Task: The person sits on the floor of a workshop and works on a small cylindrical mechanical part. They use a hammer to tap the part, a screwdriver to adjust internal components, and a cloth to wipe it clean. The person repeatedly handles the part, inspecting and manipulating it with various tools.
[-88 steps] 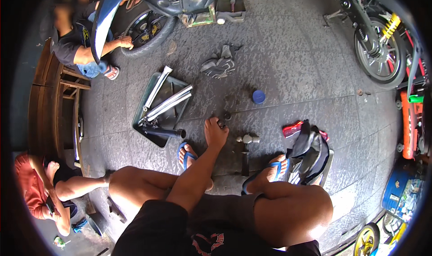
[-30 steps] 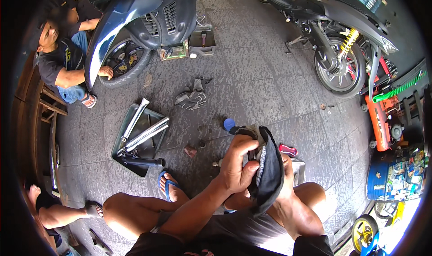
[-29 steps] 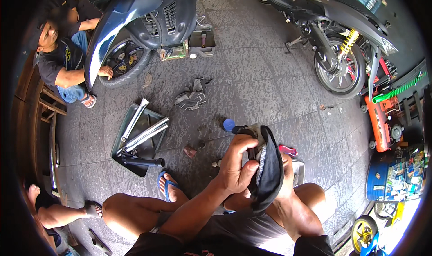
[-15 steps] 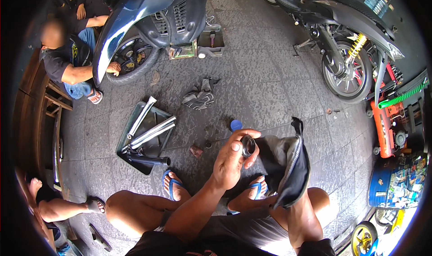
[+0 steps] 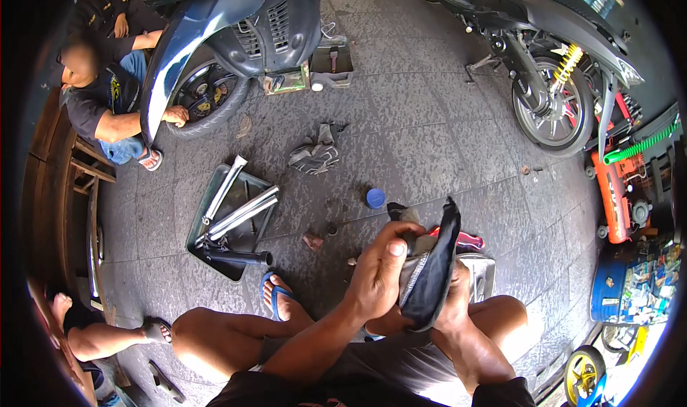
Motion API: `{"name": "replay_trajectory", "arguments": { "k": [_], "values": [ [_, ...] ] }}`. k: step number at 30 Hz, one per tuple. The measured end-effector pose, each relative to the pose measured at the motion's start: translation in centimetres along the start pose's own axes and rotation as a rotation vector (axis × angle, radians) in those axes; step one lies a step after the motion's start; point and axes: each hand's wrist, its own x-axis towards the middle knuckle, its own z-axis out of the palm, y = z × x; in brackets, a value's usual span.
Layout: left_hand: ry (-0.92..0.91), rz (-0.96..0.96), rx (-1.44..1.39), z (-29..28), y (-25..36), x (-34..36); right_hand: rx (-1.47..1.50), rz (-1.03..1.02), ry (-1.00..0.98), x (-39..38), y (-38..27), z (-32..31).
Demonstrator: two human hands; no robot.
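One dark blue scooter (image 5: 292, 35) stands largest, at 11 o'clock in the view, with a co-worker's hand (image 5: 176, 114) at its front wheel (image 5: 202, 91). Next comes a black motorcycle (image 5: 526, 24) at 2 o'clock, then a wheeled orange tank (image 5: 610, 196) at 3. Between 8 and 9 o'clock a shallow dark tray (image 5: 205, 207) holds silver tubes (image 5: 247, 212) and a black tube (image 5: 243, 256). Toward 4 o'clock a folded black and grey cloth (image 5: 433, 282) is held in the air. The left hand (image 5: 379, 272), on the cloth's 9 o'clock side, is curled around its fold, thumb uppermost; anything inside is hidden. The right hand (image 5: 455, 301), on the 4 o'clock side, touches the cloth from behind; its fingers are mostly covered, so its grip I cannot tell. Crumpled grey fabric (image 5: 316, 154) lies at 11 o'clock, near the centre. Smallest come a blue cap (image 5: 375, 198) just off centre toward 3, a reddish lump (image 5: 312, 242) at 7 and a dark round piece (image 5: 331, 230) near it.
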Motion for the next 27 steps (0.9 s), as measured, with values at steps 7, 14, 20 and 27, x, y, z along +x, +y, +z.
{"name": "replay_trajectory", "arguments": {
  "k": [7,14,20,27],
  "values": [
    [-0.074,0.213,0.134,0.5,-0.5,0.2,0.593,0.287,0.17,-1.1,-0.9,0.0],
    [-0.192,0.522,0.496,-1.0,-2.1,1.8,0.759,0.305,0.189,1.1,-0.3,-1.5],
    [-0.027,-0.062,0.133,-0.4,-1.0,0.7,0.122,-0.024,0.149,0.7,-0.7,0.0],
    [-0.072,-0.17,-0.111,0.6,-0.6,0.4,0.222,0.129,0.147,-0.2,-1.1,-0.6]
  ]
}}
